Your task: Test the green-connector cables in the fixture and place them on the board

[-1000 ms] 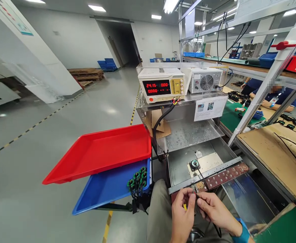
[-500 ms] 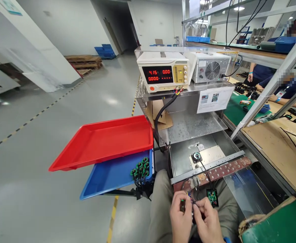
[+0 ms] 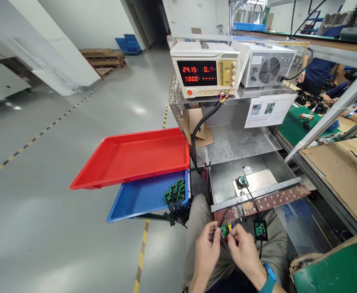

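Bottom centre of the frame, two bare hands are working close together over the lap point(image 3: 195, 228): left hand point(image 3: 207, 246) sitting left of the coloured connector cluster point(image 3: 228, 228), right hand point(image 3: 242, 246) to its right. By the look of it, right thumb and forefinger are pinching the cluster's right side. Left fingers are curling beside its left end; can't tell whether they're gripping.

Key geometry: cluster is lying between the two sets of fingertips and slightly above them in the frame, long axis running roughly left-right, right end a touch higher. Colours are reading green, yellow, blue from the left. Right hand is nearer, overlapping it.

Boxed circuit board point(image 3: 260, 230) is lying right of the right hand, apart from it, long axis running up-down in the frame. Left hand would be crossing the right to get there. Black cable point(image 3: 253, 199) is leaving its top edge and running up to the round connector point(image 3: 242, 182).

Further out, maroon strip point(image 3: 266, 207) is slanting just above the hands, rising rightward. Left of the lap, green board bunch point(image 3: 175, 191) is sitting at the right end of the blue tray point(image 3: 136, 205), red tray point(image 3: 136, 158) overlapping above. Upper centre, power supply point(image 3: 207, 71) is showing 24.15.
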`<action>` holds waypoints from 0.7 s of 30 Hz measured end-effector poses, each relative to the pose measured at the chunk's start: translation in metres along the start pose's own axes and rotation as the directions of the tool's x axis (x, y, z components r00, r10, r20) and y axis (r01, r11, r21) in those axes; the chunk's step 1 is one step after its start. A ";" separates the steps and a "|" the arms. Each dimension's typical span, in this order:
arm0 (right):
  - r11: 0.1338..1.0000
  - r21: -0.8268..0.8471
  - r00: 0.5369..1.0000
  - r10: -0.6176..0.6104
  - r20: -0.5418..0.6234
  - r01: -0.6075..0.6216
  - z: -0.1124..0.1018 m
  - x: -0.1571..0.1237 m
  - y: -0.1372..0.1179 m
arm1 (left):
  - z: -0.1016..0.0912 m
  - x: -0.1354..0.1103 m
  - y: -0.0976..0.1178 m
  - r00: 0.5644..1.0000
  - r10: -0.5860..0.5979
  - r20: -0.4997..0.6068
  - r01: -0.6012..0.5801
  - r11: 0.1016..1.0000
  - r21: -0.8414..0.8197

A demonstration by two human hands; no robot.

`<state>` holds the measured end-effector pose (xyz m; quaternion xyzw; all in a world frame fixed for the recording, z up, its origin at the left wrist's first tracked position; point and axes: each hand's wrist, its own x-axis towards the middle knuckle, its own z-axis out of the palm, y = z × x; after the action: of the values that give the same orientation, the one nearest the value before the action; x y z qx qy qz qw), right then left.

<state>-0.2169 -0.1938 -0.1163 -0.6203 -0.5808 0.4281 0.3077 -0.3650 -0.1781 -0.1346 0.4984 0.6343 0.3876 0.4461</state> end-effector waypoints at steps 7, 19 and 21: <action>0.989 -0.133 0.998 0.055 -0.037 -0.059 0.009 0.019 0.004 | 0.005 -0.012 -0.011 0.983 0.174 0.058 -0.183 0.958 0.223; 0.968 -0.249 0.999 0.017 -0.033 -0.025 0.018 0.028 0.005 | 0.005 -0.004 -0.008 0.914 0.337 0.227 -0.406 0.754 0.516; 0.970 -0.242 0.999 0.003 -0.039 -0.012 0.020 0.028 0.007 | 0.005 -0.002 -0.008 0.904 0.356 0.236 -0.427 0.735 0.527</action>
<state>-0.2322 -0.1695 -0.1364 -0.6635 -0.6203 0.3432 0.2394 -0.3623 -0.1819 -0.1431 0.7524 0.5731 0.2362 0.2227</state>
